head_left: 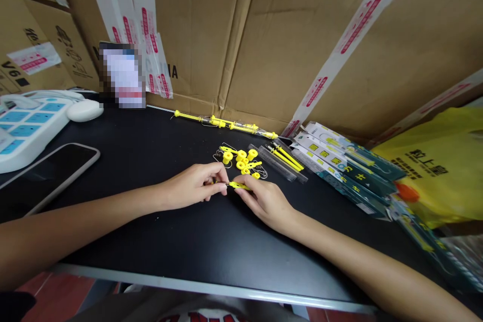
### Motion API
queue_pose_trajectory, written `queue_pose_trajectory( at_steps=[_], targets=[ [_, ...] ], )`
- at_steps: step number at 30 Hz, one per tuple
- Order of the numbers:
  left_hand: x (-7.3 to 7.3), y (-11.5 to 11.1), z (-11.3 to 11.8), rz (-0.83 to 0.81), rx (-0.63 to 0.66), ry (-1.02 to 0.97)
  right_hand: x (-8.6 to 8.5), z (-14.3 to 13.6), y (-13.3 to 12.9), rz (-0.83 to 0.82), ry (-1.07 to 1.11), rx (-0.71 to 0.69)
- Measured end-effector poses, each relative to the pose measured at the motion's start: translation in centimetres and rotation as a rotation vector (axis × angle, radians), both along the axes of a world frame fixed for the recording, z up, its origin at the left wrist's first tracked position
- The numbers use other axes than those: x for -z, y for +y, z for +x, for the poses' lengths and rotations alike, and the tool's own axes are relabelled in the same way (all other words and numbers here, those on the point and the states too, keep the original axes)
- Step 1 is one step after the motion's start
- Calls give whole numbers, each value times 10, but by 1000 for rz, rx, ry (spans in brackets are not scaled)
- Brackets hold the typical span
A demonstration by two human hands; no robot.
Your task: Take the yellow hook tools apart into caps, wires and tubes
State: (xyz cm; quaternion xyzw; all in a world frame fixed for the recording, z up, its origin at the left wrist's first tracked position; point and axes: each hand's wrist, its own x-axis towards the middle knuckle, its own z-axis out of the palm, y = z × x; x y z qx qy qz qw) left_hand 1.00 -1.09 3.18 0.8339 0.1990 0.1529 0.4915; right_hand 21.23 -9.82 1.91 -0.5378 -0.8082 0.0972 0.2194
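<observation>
Above the black table (181,246), my two hands meet fingertip to fingertip. My right hand (266,198) pinches a small yellow plastic piece (238,185), its end pointing left. Thumb and fingers of my left hand (196,183) are closed at that end, on a small part mostly hidden by the fingers. Just beyond the hands lies a loose pile of yellow plastic caps (241,157) with metal springs and wire hooks (263,171). Clear plastic tubes (279,167) and yellow rods (289,157) lie to the right of the pile.
Assembled yellow spring scales (226,124) lie along the cardboard (196,20) at the back. Printed boxes (339,166) and a yellow bag (433,161) stand right. On the left are a phone (49,176), a power strip (33,126) and a white oval object (85,110).
</observation>
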Motion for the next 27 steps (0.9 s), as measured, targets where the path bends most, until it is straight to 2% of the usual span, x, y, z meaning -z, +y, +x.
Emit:
queue_pose_trajectory(
  at_steps=[6, 12, 15, 19, 27],
  targets=[
    [-4, -3, 1, 425, -40, 119, -5, 4, 2, -31, 36, -1],
    [-1, 0, 15, 653, -36, 230, -11, 7, 6, -63, 142, 37],
    [1, 3, 22, 696, -54, 197, -6, 11, 9, 12, 156, 77],
    [2, -2, 25, 693, -114, 216, 1, 15, 10, 98, 92, 51],
    [6, -9, 21, 693, -128, 202, 7, 12, 8, 117, -83, 61]
  ],
)
